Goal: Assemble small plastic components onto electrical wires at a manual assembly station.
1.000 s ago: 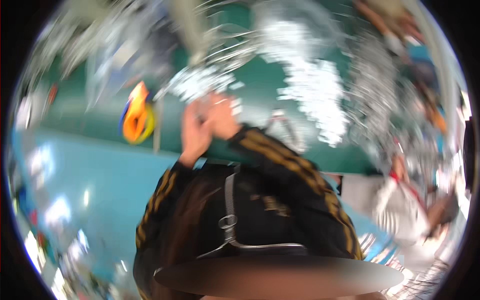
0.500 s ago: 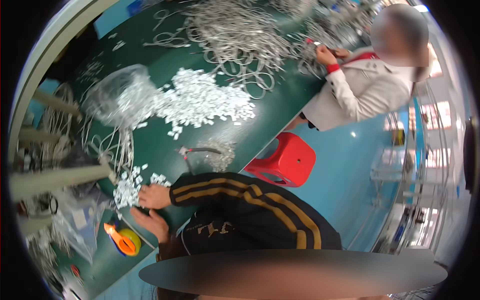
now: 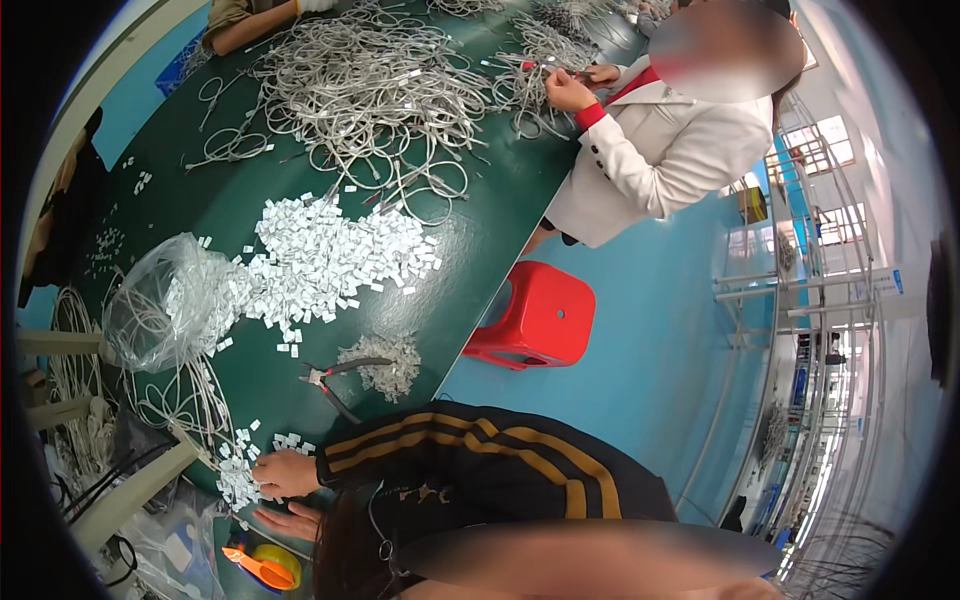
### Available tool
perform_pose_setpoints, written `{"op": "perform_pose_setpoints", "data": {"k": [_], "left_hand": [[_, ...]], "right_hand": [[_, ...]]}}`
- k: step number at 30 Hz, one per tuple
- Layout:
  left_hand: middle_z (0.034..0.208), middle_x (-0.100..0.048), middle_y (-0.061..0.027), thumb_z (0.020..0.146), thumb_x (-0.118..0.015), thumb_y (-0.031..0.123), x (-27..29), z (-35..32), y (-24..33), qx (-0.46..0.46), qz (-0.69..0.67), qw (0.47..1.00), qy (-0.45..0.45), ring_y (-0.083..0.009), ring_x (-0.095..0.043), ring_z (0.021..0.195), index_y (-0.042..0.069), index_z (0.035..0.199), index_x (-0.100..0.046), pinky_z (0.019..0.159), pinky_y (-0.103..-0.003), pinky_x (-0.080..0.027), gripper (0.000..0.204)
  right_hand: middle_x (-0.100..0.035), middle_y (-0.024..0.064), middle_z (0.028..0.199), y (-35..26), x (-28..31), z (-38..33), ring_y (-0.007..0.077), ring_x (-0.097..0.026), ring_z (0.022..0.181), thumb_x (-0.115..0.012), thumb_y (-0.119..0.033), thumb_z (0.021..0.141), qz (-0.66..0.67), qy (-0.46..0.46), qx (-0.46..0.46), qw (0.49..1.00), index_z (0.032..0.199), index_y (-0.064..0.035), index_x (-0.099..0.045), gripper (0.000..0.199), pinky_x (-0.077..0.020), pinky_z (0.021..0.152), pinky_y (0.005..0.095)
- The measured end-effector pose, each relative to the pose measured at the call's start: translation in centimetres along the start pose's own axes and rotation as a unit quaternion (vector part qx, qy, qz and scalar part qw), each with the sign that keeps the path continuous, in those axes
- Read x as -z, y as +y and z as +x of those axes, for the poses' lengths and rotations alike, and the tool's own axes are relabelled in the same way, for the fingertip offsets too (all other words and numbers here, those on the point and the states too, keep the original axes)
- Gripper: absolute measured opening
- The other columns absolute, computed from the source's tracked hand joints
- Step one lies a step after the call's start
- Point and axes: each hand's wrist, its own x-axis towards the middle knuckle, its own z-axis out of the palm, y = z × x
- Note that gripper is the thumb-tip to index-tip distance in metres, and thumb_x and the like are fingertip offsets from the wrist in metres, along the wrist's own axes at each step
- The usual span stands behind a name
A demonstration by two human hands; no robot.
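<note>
My right hand [image 3: 286, 473], at the end of a dark sleeve with gold stripes, rests at a small heap of white rectangular pieces [image 3: 238, 482]. Its fingers are bent together with the tips among the pieces; whatever they pinch is too small to make out. Just below it, my left hand [image 3: 290, 522] lies with fingers stretched out beside the heap, partly covered by dark hair. A pair of cutting pliers [image 3: 318, 377] with dark handles lies open on the green table [image 3: 470, 250]. Next to the pliers is a pile of small pale clippings [image 3: 392, 368].
A larger white heap [image 3: 330, 250] spills from a clear plastic bag [image 3: 150, 315]. Beyond lie tangled grey cables [image 3: 370, 90]. An orange-handled tape roll [image 3: 270, 568] sits near my left hand. A red stool [image 3: 550, 312] and a co-worker in a white jacket [image 3: 670, 150] are to the right.
The whole view has shifted, showing more of the far end and another person's arm. My right hand stays at the small heap, its fingers now more bent; my left remains stretched out beside it.
</note>
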Motion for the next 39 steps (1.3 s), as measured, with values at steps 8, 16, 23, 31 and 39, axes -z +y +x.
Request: {"op": "perform_pose_setpoints", "data": {"k": [8,16,23,31,39], "left_hand": [[0.122,-0.041,-0.0252,0.096,-0.039,0.037,-6.3,7.1,9.4,0.128,0.001,0.991,0.036,-0.0412,-0.041,0.110,-0.004,0.125,-0.038,0.095,-0.048,-0.033,0.050],[0.106,-0.047,-0.0223,0.094,-0.045,0.030,-6.4,7.6,10.7,0.262,0.002,0.962,0.080,-0.0393,-0.045,0.095,0.000,0.113,-0.044,0.084,-0.046,-0.037,0.035],[0.134,-0.038,-0.0286,0.097,-0.044,0.033,1.4,1.0,2.6,0.017,0.028,0.999,-0.031,-0.0441,-0.038,0.121,-0.007,0.134,-0.034,0.102,-0.050,-0.031,0.055],[0.146,-0.024,-0.0299,0.089,-0.052,0.024,5.3,-0.1,1.9,0.094,-0.008,0.989,-0.118,-0.0465,-0.026,0.132,-0.009,0.140,-0.027,0.110,-0.054,-0.017,0.065],[0.146,-0.026,-0.0288,0.090,-0.051,0.025,5.9,-0.5,2.2,0.114,-0.014,0.988,-0.102,-0.0454,-0.028,0.131,-0.008,0.139,-0.027,0.110,-0.054,-0.018,0.064]], "right_hand": [[-0.061,0.0171,0.073,1.8,-1.9,2.4,0.0290,-0.061,0.069,-0.065,-0.026,0.079,0.176,0.066,-0.108,0.976,0.085,-0.0001,-0.063,0.027,-0.0456,0.060,0.0404],[-0.052,0.0040,0.055,0.2,1.8,2.6,0.0143,-0.049,0.042,-0.063,-0.030,0.081,0.393,-0.095,-0.298,0.865,0.080,-0.0012,-0.065,0.029,-0.0384,0.037,0.0336],[-0.057,0.0005,0.069,-0.5,4.8,2.6,0.0113,-0.053,0.058,-0.063,-0.037,0.085,0.442,-0.154,-0.213,0.858,0.088,-0.0057,-0.066,0.032,-0.0457,0.048,0.0292],[-0.059,0.0042,0.073,-7.3,14.5,9.9,0.0088,-0.051,0.048,-0.060,-0.028,0.092,0.528,-0.128,-0.317,0.778,0.090,-0.0068,-0.059,0.021,-0.0373,0.036,0.0216],[-0.056,0.0073,0.080,-7.6,21.5,21.2,0.0129,-0.049,0.058,-0.059,-0.025,0.092,0.545,-0.092,-0.291,0.781,0.097,-0.0056,-0.053,0.021,-0.0291,0.036,0.0204]]}}
